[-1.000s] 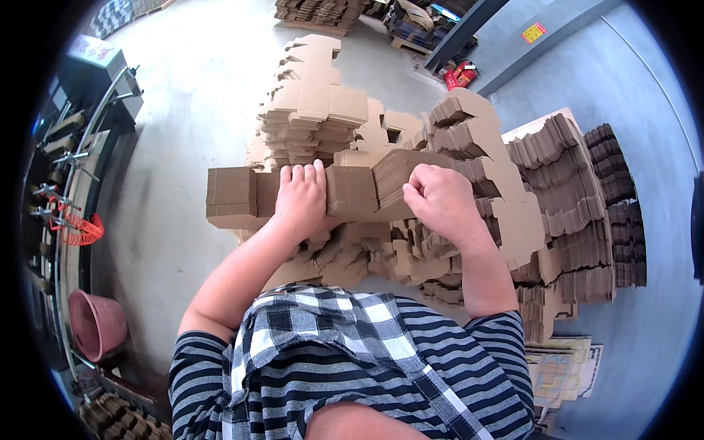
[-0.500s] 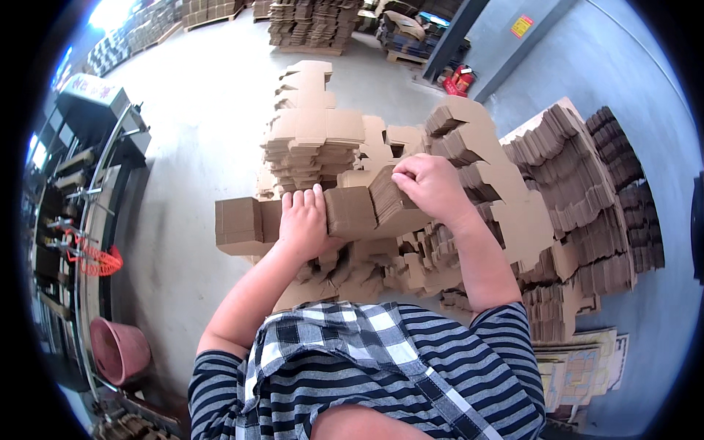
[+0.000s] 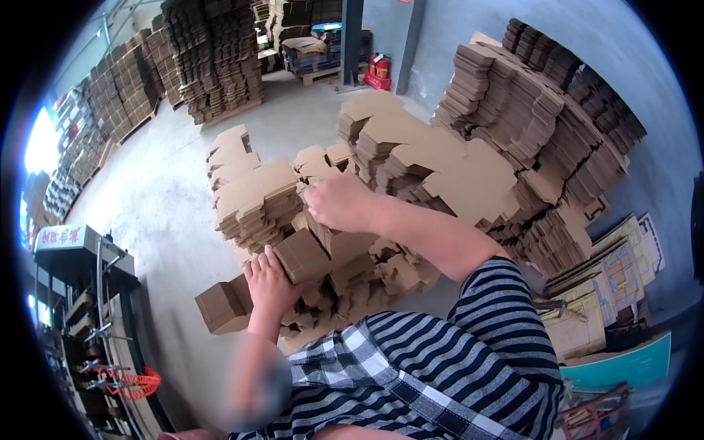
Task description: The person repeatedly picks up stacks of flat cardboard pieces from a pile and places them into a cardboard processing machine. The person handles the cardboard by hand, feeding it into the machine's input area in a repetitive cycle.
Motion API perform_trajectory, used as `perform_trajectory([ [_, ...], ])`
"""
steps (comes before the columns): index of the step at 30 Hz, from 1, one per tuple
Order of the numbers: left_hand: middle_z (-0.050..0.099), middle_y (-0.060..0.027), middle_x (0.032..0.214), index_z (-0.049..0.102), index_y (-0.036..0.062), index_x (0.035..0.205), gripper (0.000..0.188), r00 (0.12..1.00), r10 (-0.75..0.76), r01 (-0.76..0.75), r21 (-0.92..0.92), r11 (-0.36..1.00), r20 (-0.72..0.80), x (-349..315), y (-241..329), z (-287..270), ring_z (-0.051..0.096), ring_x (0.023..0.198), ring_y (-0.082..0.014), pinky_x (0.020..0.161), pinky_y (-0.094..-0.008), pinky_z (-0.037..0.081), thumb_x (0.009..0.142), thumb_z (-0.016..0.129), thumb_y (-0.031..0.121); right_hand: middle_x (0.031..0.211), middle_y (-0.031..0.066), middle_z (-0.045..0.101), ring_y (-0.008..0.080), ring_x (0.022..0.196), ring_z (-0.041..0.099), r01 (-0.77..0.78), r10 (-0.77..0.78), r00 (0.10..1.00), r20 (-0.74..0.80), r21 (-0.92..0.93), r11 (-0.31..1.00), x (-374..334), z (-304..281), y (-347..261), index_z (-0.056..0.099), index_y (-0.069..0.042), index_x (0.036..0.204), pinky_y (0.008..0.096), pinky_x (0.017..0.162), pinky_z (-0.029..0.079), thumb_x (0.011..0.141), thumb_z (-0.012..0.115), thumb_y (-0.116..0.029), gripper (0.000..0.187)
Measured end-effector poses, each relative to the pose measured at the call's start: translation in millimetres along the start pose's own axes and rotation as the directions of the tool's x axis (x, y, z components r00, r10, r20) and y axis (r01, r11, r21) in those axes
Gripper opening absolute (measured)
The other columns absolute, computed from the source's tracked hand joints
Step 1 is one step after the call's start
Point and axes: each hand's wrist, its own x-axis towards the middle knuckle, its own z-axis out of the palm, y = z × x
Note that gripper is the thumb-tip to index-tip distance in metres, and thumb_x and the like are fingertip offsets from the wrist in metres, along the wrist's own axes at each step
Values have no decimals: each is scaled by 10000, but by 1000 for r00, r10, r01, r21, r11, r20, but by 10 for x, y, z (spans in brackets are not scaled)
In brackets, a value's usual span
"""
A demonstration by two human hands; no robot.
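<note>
A thick bundle of brown cardboard box blanks lies slantwise before me, above lower piles of cut cardboard. My left hand is closed round its near middle part, fingers over the top edge. At its far end is my right hand, closed with fingers curled in against the cardboard; the fingertips are partly hidden. Just left of the right hand stands a pile of flat cardboard blanks. More cardboard pieces lie loosely stacked under the bundle, partly covered by it.
Wide stacked blanks stand to the right, with taller cardboard stacks along the wall. A machine with a metal frame is at the left. Farther off are palletised stacks, a post and a red fire extinguisher.
My view has turned to the right. The bundle has swung from lying crosswise to slanting away from me, and my right hand has moved leftward with its far end. My left hand keeps its hold.
</note>
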Motion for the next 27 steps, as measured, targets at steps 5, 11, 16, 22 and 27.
perform_trajectory([
  [5,530,-196,1187,342,-101,1321,1078,1000,14,-14,38,999,13,-26,8,-19,490,1125,-327,999,-422,325,559,771,530,784,125,635,295,762,636,-46,36,994,98,105,993,-29,-63,30,608,-44,755,414,663,509,774,562,-172,137],
  [11,516,-198,1215,305,-92,1340,1109,999,-3,2,27,1000,39,-3,64,-40,485,1136,-329,999,-414,323,554,773,534,761,133,665,288,757,662,-15,14,988,151,6,1000,44,-105,48,671,-58,778,409,669,521,715,591,-166,149],
  [16,498,-197,1234,297,-84,1347,1103,998,9,-9,0,1000,69,94,76,-51,475,1144,-333,1000,-422,313,560,771,527,776,121,651,300,731,649,-230,237,961,-146,63,971,-21,-171,201,634,-46,803,413,639,510,765,597,-203,166],
  [22,563,-173,1040,460,-46,1114,850,978,-44,71,-126,990,203,25,5,-349,533,1031,-309,927,-449,362,558,781,510,1112,137,593,302,1068,552,105,-60,951,-303,133,986,-160,-129,-307,564,-23,1135,411,893,427,809,621,-425,520],
  [27,565,-174,991,461,-84,1155,894,993,-41,32,-80,996,-107,-142,-36,-12,539,955,-301,859,-423,373,579,748,538,1347,179,428,325,1286,350,134,-134,991,-5,16,991,-304,1,-360,397,-1,1331,474,1061,236,760,626,-507,796],
])
